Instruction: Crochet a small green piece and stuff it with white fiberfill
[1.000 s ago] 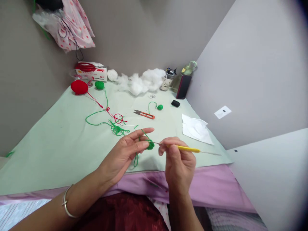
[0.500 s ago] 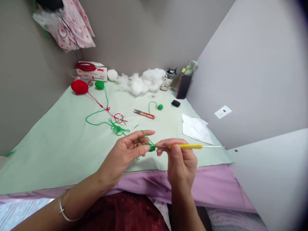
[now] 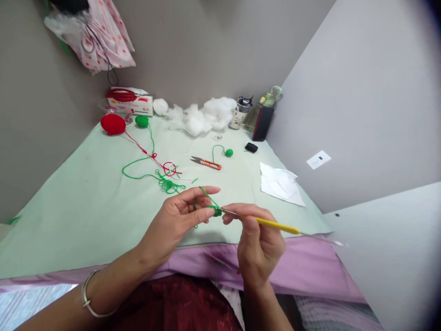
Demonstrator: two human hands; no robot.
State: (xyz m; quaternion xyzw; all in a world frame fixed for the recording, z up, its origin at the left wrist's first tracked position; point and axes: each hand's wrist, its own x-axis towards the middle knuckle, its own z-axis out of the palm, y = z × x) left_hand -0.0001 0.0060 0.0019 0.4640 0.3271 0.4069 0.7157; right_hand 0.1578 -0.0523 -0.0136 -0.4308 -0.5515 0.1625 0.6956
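Observation:
My left hand pinches a small green crochet piece between thumb and fingers. Green yarn runs from its raised index finger down to the piece. My right hand grips a crochet hook by its yellow handle, with the metal tip at the green piece and the rear end pointing down to the right. Left of the hands lies a loose tangle of green yarn. Beyond them rest orange-handled thread snips and a small green crocheted ball with a yarn tail.
Red yarn, a green yarn ball and a box with red scissors stand at the back left. White stuffing lies along the wall. A pen cup, a phone and white paper are at right.
The crochet hook has tilted, its rear end swinging downward, as my right hand turned slightly. My left hand keeps its hold on the green piece.

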